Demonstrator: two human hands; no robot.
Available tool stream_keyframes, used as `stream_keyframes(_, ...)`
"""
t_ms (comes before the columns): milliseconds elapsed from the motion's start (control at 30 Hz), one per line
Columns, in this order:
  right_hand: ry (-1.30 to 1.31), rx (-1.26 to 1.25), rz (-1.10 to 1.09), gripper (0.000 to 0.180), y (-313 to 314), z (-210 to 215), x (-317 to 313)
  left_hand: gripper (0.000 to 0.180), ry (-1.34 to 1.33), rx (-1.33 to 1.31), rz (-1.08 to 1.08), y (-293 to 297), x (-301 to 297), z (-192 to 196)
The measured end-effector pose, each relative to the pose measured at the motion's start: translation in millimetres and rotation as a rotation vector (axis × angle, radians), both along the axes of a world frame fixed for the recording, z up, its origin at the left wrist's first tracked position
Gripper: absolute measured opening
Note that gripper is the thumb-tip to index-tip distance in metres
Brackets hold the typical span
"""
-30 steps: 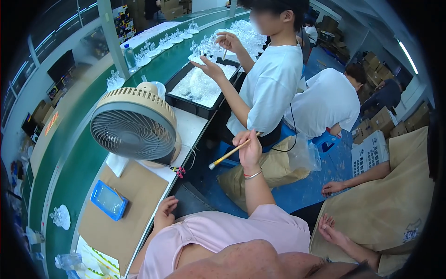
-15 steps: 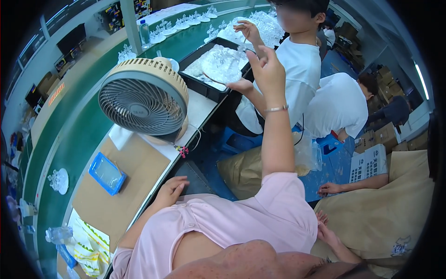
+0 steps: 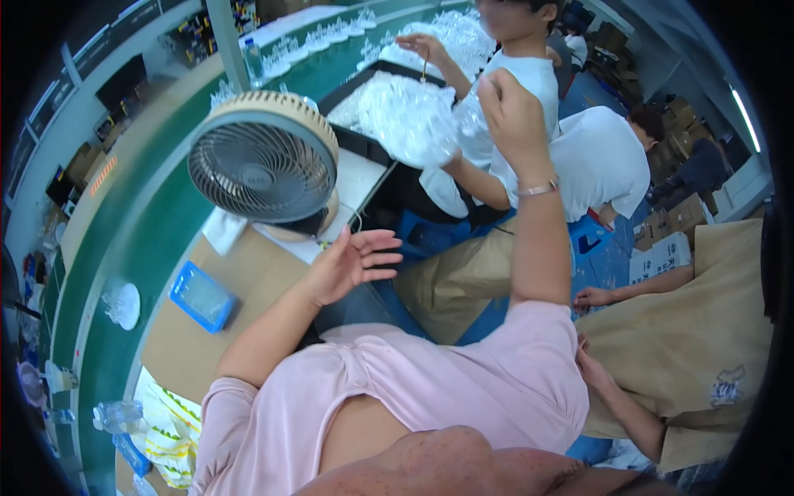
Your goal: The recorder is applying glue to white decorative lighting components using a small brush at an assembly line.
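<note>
Right of the beige-and-grey round fan (image 3: 265,161), one clear, glittering plastic disc piece (image 3: 418,124) is tilted in the air, not yet set down. The right hand's (image 3: 514,120) curled fingers seem to pinch its ornamented end; the left hand (image 3: 351,266), just right of the fan, is empty, fingers spread. Similar clear pieces (image 3: 318,41) stand beyond the fan.
</note>
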State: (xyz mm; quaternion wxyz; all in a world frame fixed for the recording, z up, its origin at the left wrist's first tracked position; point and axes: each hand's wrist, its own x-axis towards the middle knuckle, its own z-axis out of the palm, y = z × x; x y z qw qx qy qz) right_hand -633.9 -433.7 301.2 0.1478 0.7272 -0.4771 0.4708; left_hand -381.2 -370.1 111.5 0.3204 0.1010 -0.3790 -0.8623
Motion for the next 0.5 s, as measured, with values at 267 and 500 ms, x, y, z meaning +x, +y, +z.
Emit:
stream_keyframes(267, 0.261, 0.22, 0.472, 0.017, 74, 24, 9, 0.079, 0.407, 0.4, -0.304, 19, -34, 70)
stream_keyframes(500, 0.299, 0.295, 0.809, 0.009, 74, 5, 8, 0.091, 0.414, 0.468, -0.191, 29, -24, 48)
